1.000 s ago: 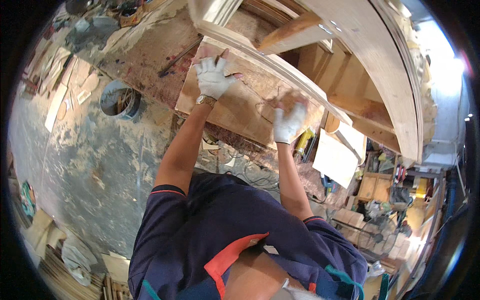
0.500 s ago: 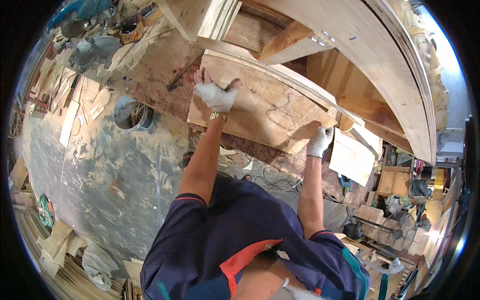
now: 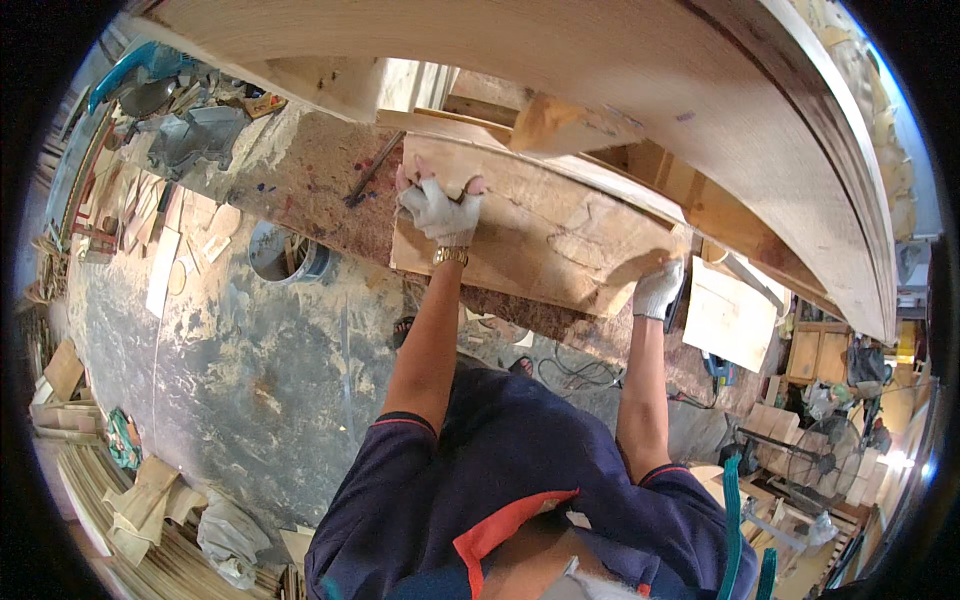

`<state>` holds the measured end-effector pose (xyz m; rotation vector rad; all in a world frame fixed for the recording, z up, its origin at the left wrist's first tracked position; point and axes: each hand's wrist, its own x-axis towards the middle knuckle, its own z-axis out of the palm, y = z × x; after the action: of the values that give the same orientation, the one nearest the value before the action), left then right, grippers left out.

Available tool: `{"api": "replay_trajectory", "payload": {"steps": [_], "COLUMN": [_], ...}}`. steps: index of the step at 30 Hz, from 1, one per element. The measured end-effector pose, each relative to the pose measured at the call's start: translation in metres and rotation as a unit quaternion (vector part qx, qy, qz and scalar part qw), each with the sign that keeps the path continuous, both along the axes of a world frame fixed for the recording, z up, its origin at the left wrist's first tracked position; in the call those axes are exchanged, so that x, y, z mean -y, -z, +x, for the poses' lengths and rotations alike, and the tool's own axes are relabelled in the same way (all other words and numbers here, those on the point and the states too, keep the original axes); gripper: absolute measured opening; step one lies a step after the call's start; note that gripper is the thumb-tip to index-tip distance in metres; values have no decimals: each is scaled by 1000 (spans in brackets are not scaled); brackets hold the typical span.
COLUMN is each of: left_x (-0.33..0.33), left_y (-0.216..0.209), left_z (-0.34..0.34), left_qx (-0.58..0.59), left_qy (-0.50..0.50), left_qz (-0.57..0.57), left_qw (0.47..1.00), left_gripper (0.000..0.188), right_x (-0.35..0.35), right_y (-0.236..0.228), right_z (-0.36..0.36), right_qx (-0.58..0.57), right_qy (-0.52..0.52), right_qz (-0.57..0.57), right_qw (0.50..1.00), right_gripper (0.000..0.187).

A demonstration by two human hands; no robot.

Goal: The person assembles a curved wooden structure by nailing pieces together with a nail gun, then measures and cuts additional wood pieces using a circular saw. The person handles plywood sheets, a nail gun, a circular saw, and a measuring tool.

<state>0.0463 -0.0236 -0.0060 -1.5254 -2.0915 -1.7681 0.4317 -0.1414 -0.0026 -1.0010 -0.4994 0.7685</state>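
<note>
A rectangular plywood board (image 3: pixel 530 220) with dark wavy grain lies on the stained workbench, against the lower edge of a wooden frame. My left hand (image 3: pixel 440 214), in a white glove with bare fingertips, rests on the board's left part, fingers spread. At the board's right end my right hand (image 3: pixel 658 288), gloved the same way, is closed around the corner; its fingertips are partly hidden. A narrow dark object shows just beside that hand, too unclear to name. Above the board rises a large curved wooden panel (image 3: pixel 640 70), joined to the frame with inner crosspieces.
A dark rod (image 3: pixel 375 168) lies left of the board. A pale thin sheet (image 3: pixel 730 315) and a blue power tool (image 3: pixel 717 370) are to the right. A bucket (image 3: pixel 290 250) of offcuts stands on the floor, cables (image 3: pixel 580 372) lie below, and a fan (image 3: pixel 810 450) stands lower right.
The view has shifted, so the scene sits a little lower and farther right, and the curved panel fills more of the top. Both hands stay at the same places on the board.
</note>
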Motion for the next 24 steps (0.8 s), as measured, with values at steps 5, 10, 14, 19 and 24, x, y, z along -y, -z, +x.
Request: {"api": "replay_trajectory", "payload": {"steps": [5, 10, 14, 19, 24], "left_x": [-3, -1, -13, -20, -22], "left_y": [-11, -17, 6, 15, 17], "left_z": [-12, -3, -11, -9, -17], "left_qx": [-155, -120, -186, -180, -178], "left_qy": [-56, -56, -94, -93, -75], "left_qz": [-10, -2, -17, -48, -37], "left_qw": [986, 991, 978, 978, 980], "left_gripper": [96, 100, 100, 101, 105], "right_x": [-14, -35, -48, -48, -46], "right_y": [-51, -4, -11, 2, -4], "right_z": [-70, -38, -55, -50, -52], "right_qx": [35, 202, 220, 190, 200], "right_qy": [124, 218, 255, 268, 252], "right_qz": [-3, -101, -88, -66, -127], "right_qw": [992, 949, 938, 942, 938], "right_gripper": [37, 33, 21, 21, 30]}}
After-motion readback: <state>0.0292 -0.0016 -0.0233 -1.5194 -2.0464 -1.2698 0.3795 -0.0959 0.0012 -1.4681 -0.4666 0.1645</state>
